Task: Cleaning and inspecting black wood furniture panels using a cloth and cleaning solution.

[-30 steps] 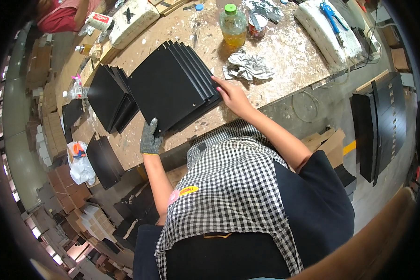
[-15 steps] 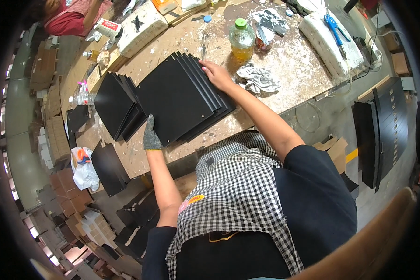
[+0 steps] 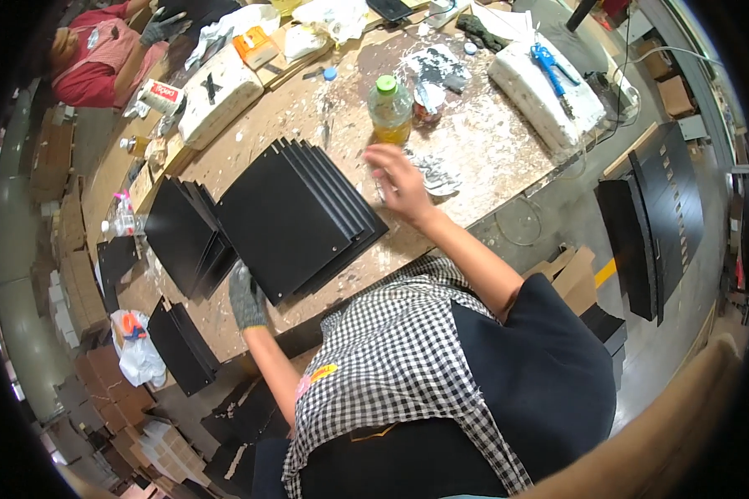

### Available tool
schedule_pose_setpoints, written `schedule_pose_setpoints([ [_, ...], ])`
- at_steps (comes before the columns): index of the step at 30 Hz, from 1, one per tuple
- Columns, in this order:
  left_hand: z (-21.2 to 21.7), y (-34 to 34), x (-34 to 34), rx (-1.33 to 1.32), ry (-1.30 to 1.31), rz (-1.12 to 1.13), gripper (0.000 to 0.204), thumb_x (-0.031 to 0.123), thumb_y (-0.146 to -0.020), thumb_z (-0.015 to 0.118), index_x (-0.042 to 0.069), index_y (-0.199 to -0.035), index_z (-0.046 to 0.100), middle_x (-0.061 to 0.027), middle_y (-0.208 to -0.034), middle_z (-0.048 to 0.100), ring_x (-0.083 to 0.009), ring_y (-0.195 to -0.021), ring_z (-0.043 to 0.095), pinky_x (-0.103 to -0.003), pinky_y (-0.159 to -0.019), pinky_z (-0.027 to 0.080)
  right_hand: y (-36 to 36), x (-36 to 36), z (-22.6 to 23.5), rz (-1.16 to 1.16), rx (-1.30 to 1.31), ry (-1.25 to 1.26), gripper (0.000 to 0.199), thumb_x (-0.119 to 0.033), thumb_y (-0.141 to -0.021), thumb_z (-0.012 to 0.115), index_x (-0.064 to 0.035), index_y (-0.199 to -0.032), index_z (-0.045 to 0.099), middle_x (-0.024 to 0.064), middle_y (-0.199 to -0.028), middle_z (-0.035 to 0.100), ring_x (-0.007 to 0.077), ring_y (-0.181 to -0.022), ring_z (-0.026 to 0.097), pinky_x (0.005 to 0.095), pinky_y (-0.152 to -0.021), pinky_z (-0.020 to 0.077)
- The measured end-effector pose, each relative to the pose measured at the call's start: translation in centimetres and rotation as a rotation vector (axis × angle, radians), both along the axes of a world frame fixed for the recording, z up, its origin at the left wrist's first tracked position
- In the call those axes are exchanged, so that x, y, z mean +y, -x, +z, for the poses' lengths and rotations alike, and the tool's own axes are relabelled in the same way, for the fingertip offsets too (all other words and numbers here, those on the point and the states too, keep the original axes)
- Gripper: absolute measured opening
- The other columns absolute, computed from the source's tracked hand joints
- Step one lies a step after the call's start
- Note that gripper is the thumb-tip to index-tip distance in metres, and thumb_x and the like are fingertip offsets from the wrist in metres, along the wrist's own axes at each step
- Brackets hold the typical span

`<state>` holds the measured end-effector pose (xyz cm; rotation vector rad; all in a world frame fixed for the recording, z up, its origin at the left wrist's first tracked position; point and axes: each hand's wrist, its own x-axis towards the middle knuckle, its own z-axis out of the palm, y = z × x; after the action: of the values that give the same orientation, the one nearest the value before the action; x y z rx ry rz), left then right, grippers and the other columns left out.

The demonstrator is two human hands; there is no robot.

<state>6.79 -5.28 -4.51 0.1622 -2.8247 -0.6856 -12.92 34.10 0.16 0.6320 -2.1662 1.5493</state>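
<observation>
A fanned stack of black panels (image 3: 287, 220) lies on the worktable, its overlapping edges stepped toward the right. My left hand (image 3: 247, 301), in a grey glove, rests against the stack's near left edge. Its visible fingers look stretched out, the tips partly hidden by the panel. My bare right hand (image 3: 401, 185) is raised just right of the stack, apart from it, fingers spread and slightly bent, holding nothing. Left of the stack stands a second group of black panels (image 3: 179, 233), tilted and splayed. A crumpled rag (image 3: 438, 176) lies partly behind my right hand.
A green-capped bottle of yellow liquid (image 3: 389, 112) stands beyond my right hand. A white block (image 3: 549, 100) carries a blue tool (image 3: 549, 66). More black panels (image 3: 181, 345) sit near the left edge beside a white plastic bag (image 3: 140, 358). Another person (image 3: 100, 58) is at far left.
My right hand has let go of the stack's far right edge and lifted away. My left hand has slid down along the left edge. The whole view has shifted.
</observation>
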Motion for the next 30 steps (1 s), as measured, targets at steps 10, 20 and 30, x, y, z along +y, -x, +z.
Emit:
schedule_pose_setpoints([
  [10, 7.5, 3.5, 3.3, 0.233, -0.78, 0.44, 0.034, 0.011, -0.101, 0.056, -0.006, -0.131, 0.055, -0.0137, -0.13, 0.063, -0.0199, -0.117, 0.061, -0.032, -0.105, 0.046, 17.2, 16.7, -7.9, -0.596, 0.006, -0.457, 0.027, -0.016, -0.089, 0.07, -0.0099, -0.114, 0.071, 0.0153, -0.113, 0.066, 0.0347, -0.103, 0.061, 0.0424, -0.089, 0.0501],
  [20, 7.9, 8.5, 8.6, 0.139, -0.636, 0.365, 0.032, 0.004, -0.098, 0.059, -0.003, -0.129, 0.058, -0.0119, -0.126, 0.066, -0.0184, -0.115, 0.062, -0.032, -0.103, 0.048, 17.3, 12.7, 1.6, -0.548, -0.003, -0.038, 0.034, -0.014, -0.092, 0.069, -0.0011, -0.123, 0.063, 0.0127, -0.112, 0.065, 0.025, -0.1, 0.062, 0.0349, -0.089, 0.049],
  [30, 6.5, 20.1, 8.8, 0.075, -0.051, 0.187, 0.043, 0.027, -0.096, 0.063, 0.004, -0.132, 0.058, -0.0172, -0.139, 0.057, -0.0329, -0.132, 0.051, -0.042, -0.114, 0.037, 16.0, -1.2, 6.8, 0.023, -0.273, 0.273, 0.037, -0.016, -0.096, 0.062, -0.0023, -0.129, 0.054, 0.0101, -0.099, 0.063, 0.0128, -0.074, 0.065, 0.0249, -0.061, 0.0518],
])
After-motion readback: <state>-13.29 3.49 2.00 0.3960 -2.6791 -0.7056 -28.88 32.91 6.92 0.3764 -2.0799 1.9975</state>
